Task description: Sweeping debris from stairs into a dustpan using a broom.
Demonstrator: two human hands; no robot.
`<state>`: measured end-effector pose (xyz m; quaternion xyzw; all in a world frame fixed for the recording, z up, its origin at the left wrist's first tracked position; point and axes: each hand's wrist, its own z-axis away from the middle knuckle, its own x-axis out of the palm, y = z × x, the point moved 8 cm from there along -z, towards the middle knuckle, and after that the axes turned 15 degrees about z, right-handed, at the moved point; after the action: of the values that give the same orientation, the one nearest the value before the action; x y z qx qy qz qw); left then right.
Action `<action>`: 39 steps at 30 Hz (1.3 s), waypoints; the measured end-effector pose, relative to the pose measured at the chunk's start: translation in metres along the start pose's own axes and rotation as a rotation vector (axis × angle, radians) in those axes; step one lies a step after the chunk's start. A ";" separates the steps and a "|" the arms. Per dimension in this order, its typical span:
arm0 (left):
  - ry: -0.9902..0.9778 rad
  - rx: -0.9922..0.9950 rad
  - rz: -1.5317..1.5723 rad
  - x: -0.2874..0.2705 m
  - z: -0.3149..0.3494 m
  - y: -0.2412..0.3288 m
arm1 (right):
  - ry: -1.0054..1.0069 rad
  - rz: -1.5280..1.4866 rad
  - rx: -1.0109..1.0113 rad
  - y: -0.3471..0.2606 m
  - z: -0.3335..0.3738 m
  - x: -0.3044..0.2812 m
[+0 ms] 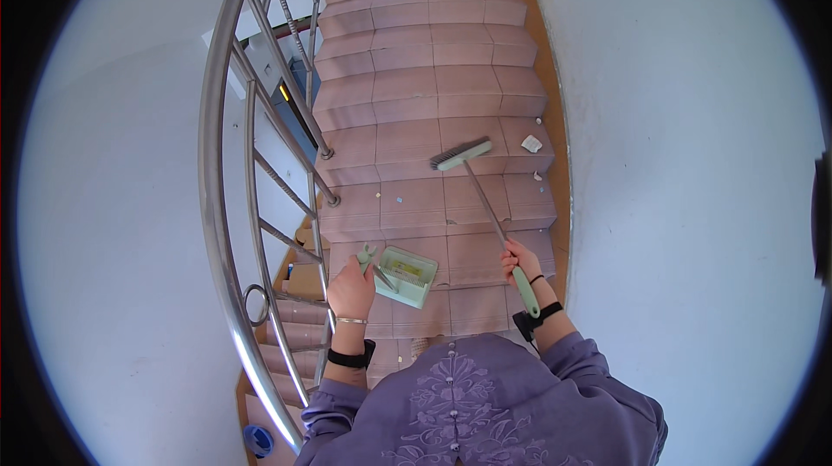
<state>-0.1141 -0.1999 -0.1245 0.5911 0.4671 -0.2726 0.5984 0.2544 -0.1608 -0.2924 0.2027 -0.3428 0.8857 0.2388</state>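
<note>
My right hand (521, 263) is closed around the grey pole of a broom (484, 196), just above its pale green grip. The broom's head, with grey bristles, lies tilted on a stair tread ahead of me. At the left, my left hand (350, 290) is wrapped round the upper handle of a pale green dustpan (416, 294). Its pan rests on a lower step and has a toothed ridge and a yellow label inside. To the right of the broom head lies a crumpled white scrap (531, 145). Smaller white bits (537, 177) are scattered on the treads.
Pinkish tiled stairs (407, 85) climb ahead of me. A curved steel railing (212, 145) runs along the left, and a pale wall (676, 163) bounds the right. Below the railing are lower steps, cardboard boxes (305, 280) and a blue round container (258, 440).
</note>
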 end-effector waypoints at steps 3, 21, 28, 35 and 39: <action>0.004 0.016 0.004 0.003 0.001 0.002 | 0.031 0.108 -0.055 0.003 0.020 0.024; 0.029 0.035 0.023 0.006 0.002 -0.001 | -0.217 0.031 0.050 -0.009 -0.052 0.019; 0.045 0.034 0.011 0.003 0.007 -0.006 | -0.097 -0.112 0.024 0.015 0.012 -0.027; 0.022 0.035 0.003 0.006 0.008 0.001 | -0.012 0.187 -0.092 0.014 0.060 0.007; 0.038 0.055 0.009 0.007 0.004 0.002 | -0.065 0.294 -0.088 0.016 0.038 0.040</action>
<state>-0.1088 -0.2021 -0.1304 0.6145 0.4681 -0.2714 0.5741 0.2206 -0.1865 -0.2540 0.1682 -0.4148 0.8882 0.1039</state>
